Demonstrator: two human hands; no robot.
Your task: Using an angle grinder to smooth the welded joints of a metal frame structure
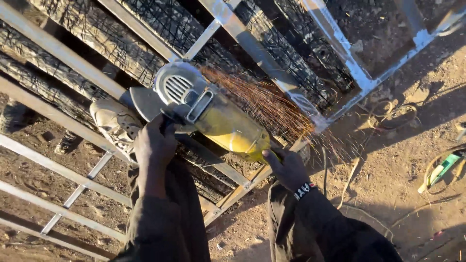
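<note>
Yellow angle grinder (218, 121) in both hands

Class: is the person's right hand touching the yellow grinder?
Touching: the head view shows the right hand gripping the rear end of the yellow grinder.

We see an angle grinder (213, 119) with a glossy yellow plastic body, worn and scuffed, and a dull grey cast-metal head with a smooth metal guard. The frame (63, 53) beneath is bare steel tubing, matt grey, brighter where ground at the joints. Behind it lie charred, rough black slats (97, 34). We note matt dark cloth sleeves (160, 218), a dusty shoe (114, 123), and dry, gritty earth (398, 160).
</note>
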